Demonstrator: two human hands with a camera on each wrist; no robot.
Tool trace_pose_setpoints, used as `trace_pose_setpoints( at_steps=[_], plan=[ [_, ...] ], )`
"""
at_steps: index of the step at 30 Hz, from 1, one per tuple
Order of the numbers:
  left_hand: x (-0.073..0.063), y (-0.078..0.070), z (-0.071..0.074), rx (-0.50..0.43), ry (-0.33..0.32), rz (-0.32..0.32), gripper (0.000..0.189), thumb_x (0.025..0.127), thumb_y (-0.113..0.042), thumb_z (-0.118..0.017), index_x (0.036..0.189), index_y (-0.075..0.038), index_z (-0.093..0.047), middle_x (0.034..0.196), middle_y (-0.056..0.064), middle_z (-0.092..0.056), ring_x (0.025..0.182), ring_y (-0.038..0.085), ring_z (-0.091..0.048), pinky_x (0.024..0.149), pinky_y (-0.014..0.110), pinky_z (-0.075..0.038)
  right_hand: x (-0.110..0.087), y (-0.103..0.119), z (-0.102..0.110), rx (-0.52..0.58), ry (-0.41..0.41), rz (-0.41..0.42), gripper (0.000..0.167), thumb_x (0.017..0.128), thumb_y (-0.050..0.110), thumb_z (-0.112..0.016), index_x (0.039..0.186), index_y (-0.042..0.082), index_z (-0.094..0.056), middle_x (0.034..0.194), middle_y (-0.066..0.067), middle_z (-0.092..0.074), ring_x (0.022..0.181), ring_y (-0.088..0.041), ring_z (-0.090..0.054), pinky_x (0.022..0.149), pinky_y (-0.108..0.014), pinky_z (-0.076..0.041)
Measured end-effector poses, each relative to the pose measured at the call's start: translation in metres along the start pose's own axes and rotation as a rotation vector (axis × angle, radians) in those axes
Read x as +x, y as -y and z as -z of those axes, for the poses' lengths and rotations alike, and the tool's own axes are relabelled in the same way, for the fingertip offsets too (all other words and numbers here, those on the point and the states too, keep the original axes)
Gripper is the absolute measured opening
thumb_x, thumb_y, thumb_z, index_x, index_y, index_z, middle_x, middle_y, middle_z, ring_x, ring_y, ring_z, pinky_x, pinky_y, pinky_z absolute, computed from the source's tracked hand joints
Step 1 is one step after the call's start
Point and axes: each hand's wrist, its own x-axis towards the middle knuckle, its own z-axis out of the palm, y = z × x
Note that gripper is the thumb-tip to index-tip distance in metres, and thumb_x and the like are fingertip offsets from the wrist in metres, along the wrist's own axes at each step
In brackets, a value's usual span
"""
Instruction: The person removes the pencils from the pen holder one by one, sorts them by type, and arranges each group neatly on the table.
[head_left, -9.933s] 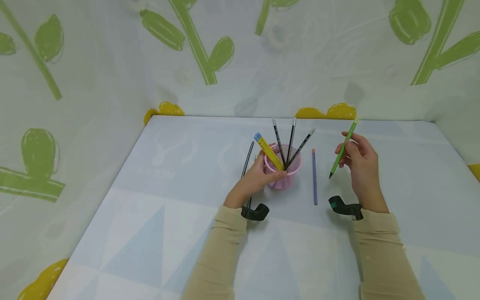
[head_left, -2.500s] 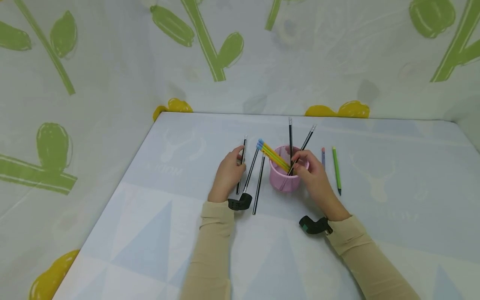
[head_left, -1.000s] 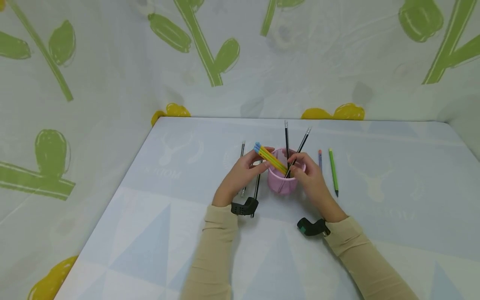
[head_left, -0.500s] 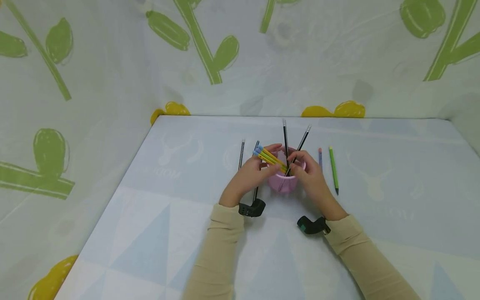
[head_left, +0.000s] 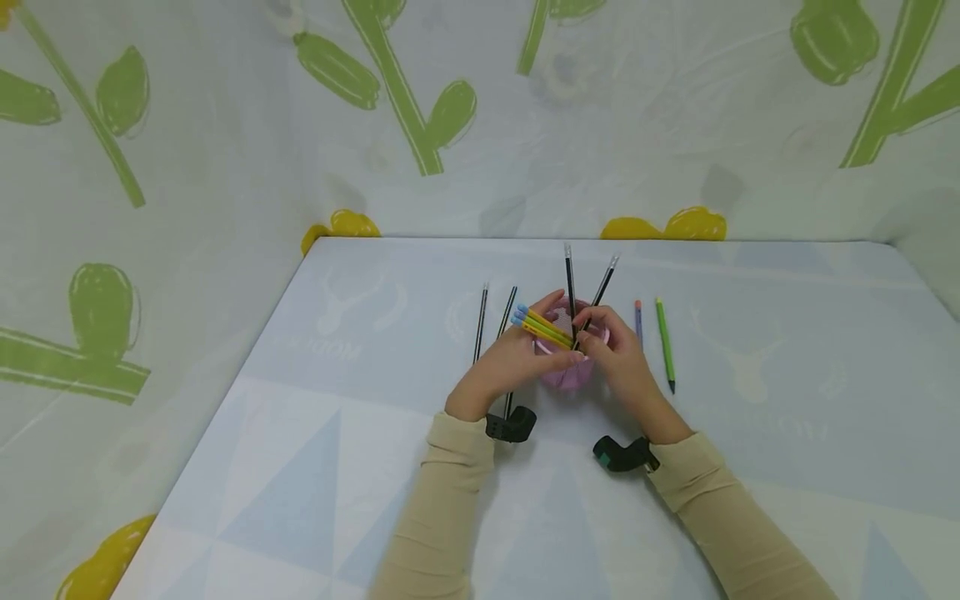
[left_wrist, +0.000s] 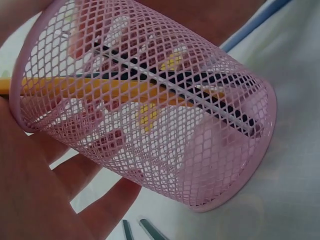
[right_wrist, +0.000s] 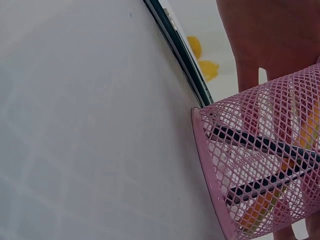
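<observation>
A pink mesh pencil cup point(head_left: 567, 379) stands on the table, with my left hand point(head_left: 504, 368) gripping it from the left. In the left wrist view, fingers point(left_wrist: 111, 207) reach under the mesh cup point(left_wrist: 225, 165). Several yellow pencils point(head_left: 542, 327) with blue ends lean left in the cup, beside an upright black pencil point(head_left: 570, 283). My right hand point(head_left: 624, 357) pinches a second black pencil point(head_left: 604, 282), which tilts right, low down at the cup's rim. The right wrist view shows dark pencils point(right_wrist: 250, 187) crossing inside the mesh.
Black pencils point(head_left: 481, 321) lie on the table left of the cup, partly hidden by the left hand and wrist. Right of the cup lie a purple pencil point(head_left: 639, 318), partly covered by the right hand, and a green pencil point(head_left: 665, 343). A patterned cloth wall point(head_left: 660, 158) rises behind the table.
My left hand has moved right from the loose black pencils to the cup. The green pencil, earlier in my right hand, lies on the table. The cup shows one black pencil fewer.
</observation>
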Motion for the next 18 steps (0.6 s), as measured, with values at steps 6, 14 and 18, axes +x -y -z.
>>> trace_pose_setpoints(
  at_steps=[6, 14, 18],
  plan=[
    [0.0004, -0.001, -0.0011, 0.009, 0.007, 0.0, 0.083, 0.076, -0.048, -0.064, 0.14, -0.039, -0.013, 0.14, 0.003, -0.033, 0.125, 0.014, -0.034, 0.098, 0.04, -0.031, -0.0002, -0.0006, 0.0, -0.013, -0.006, 0.008, 0.017, 0.091, 0.017, -0.049, 0.105, 0.009, -0.049, 0.124, -0.005, -0.046, 0.125, -0.018, -0.03, 0.1, -0.054, -0.017],
    [-0.0017, -0.0009, -0.0011, 0.035, 0.009, 0.004, 0.085, 0.076, -0.05, -0.063, 0.141, -0.037, -0.011, 0.142, -0.004, -0.031, 0.125, 0.016, -0.035, 0.098, 0.041, -0.031, -0.0011, -0.001, -0.0006, 0.009, 0.008, -0.004, 0.017, 0.091, 0.013, -0.049, 0.107, 0.008, -0.049, 0.128, -0.007, -0.044, 0.126, -0.02, -0.028, 0.101, -0.054, -0.017],
    [-0.0008, -0.0001, -0.0014, 0.032, 0.006, -0.016, 0.083, 0.076, -0.049, -0.063, 0.141, -0.038, -0.012, 0.141, -0.007, -0.031, 0.124, 0.016, -0.035, 0.098, 0.04, -0.031, -0.0011, -0.0007, -0.0003, -0.004, 0.001, -0.006, 0.017, 0.091, 0.014, -0.048, 0.107, 0.009, -0.049, 0.127, -0.005, -0.044, 0.125, -0.019, -0.029, 0.1, -0.053, -0.018]
  ],
)
